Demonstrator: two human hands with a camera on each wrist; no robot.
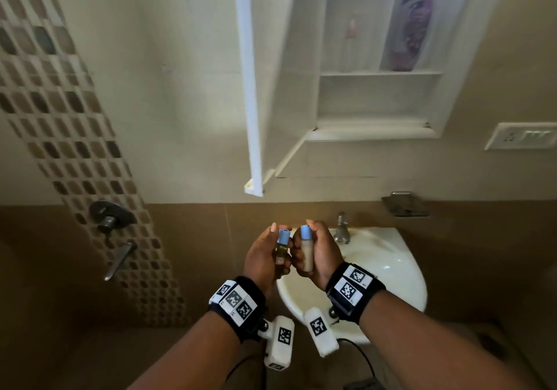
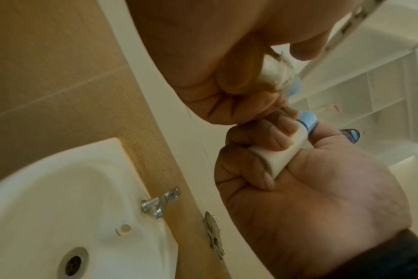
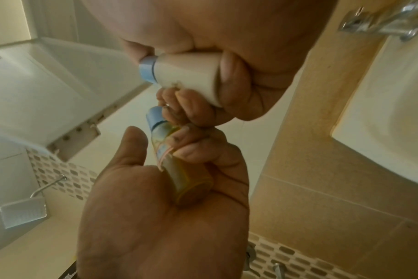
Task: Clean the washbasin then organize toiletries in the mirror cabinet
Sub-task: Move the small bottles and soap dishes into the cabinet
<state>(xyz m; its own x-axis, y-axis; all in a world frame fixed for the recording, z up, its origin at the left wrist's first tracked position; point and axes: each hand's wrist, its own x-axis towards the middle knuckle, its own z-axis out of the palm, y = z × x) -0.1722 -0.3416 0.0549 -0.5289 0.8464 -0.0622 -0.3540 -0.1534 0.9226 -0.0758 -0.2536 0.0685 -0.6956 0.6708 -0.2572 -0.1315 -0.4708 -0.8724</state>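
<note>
1. The left hand (image 1: pixel 265 257) is curled round a small amber bottle (image 1: pixel 281 254).
2. The right hand (image 1: pixel 316 254) is wrapped round a white bottle (image 1: pixel 306 254), both above the washbasin (image 1: pixel 401 272).
3. Knuckles touching: a bump could drop either before the open cabinet (image 1: pixel 376 103).

The head camera looks forward and down over both forearms at the washbasin (image 1: pixel 401 272), with the open mirror cabinet (image 1: pixel 376 100) at one o'clock. Each wrist camera sits close under its own palm, tilted upward: the left wrist view has the basin at seven o'clock and the cabinet at two; the right wrist view has the basin at three. All three views share the two small bottles held side by side.
</note>
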